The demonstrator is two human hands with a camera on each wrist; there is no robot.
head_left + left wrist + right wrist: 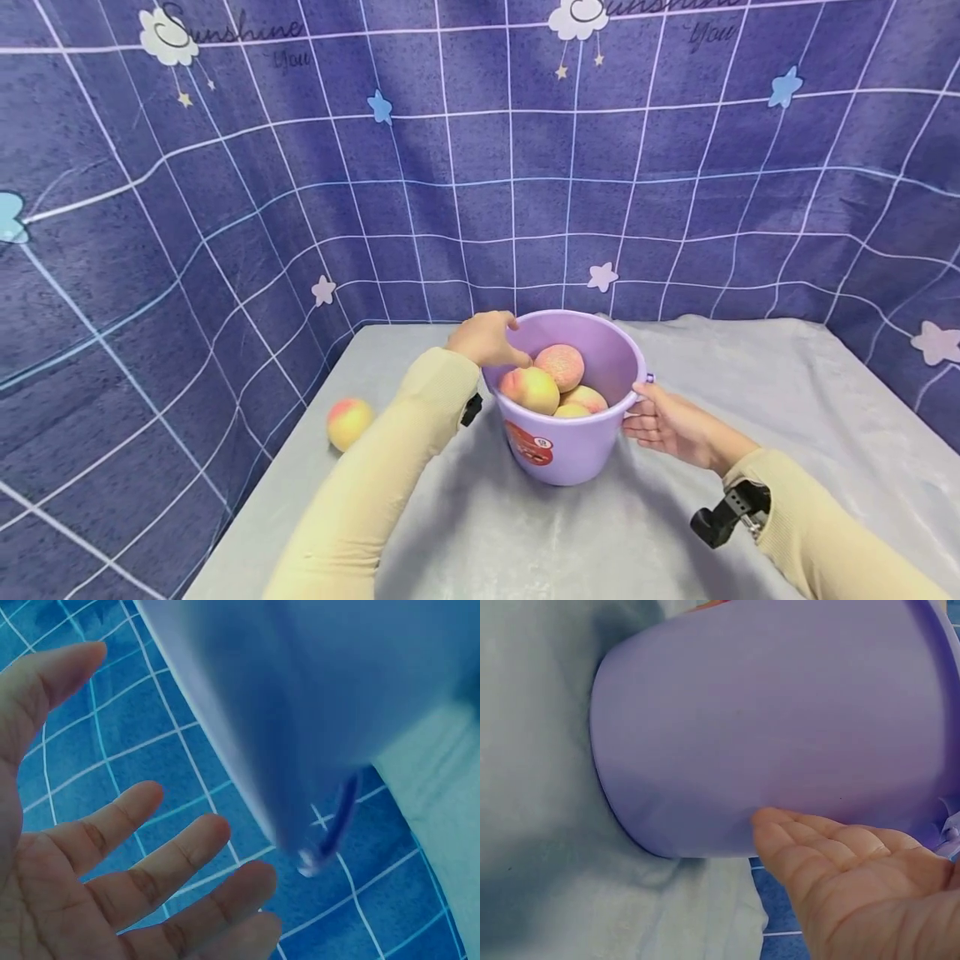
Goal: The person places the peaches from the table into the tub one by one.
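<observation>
A purple bucket (pixel 562 442) stands on the grey cloth, with several peaches (pixel 531 390) visible inside. My left hand (pixel 487 340) is over its left rim beside the top peaches; the left wrist view shows that hand (pixel 142 885) with fingers spread and nothing between them. On the opposite side, my right hand (pixel 667 427) holds the bucket, thumb at the rim and fingers under it. The right wrist view shows the right hand (pixel 862 870) with fingertips against the bucket's outer wall; its thumb is hidden there. Another peach (pixel 349 423) lies outside, to the left of the bucket.
Grey cloth (pixel 750 375) covers the table beneath the bucket. A blue curtain (pixel 480 208) with a white grid and stars hangs behind and along the sides. The bucket's handle (pixel 341 825) hangs down in the left wrist view.
</observation>
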